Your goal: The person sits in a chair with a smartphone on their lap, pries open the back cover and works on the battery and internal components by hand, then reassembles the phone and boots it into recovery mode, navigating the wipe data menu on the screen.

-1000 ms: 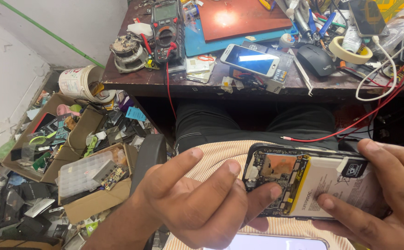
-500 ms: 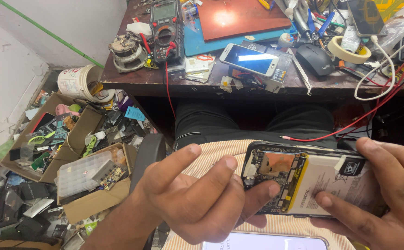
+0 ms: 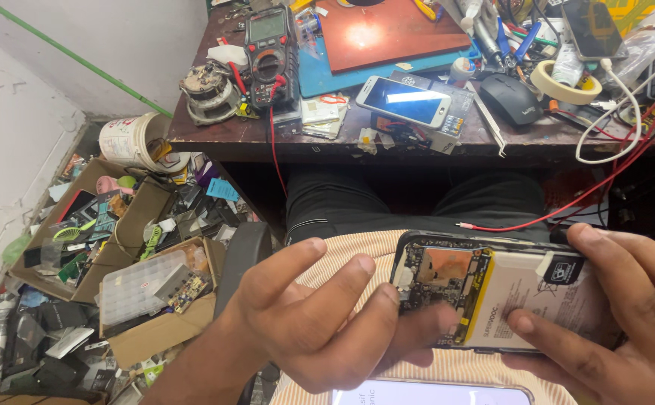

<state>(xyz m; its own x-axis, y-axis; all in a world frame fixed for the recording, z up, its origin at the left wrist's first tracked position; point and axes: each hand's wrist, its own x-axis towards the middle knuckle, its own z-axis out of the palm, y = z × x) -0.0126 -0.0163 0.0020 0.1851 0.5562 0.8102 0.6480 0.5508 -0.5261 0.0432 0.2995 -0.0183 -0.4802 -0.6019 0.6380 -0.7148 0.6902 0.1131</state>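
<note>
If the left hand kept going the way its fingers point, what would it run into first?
The left hand points right, and its fingertips are already at the circuit-board end of the opened phone, which the right hand holds. So it would meet the phone first, probably the board itself.

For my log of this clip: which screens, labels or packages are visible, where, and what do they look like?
Multimeter: desk's left part, black and red, grey display.
White phone: desk centre, screen glaring.
Dark phone: top right, screen off.
Battery label: white, on opened phone in both hands.
Lit screen: bottom edge.
</note>
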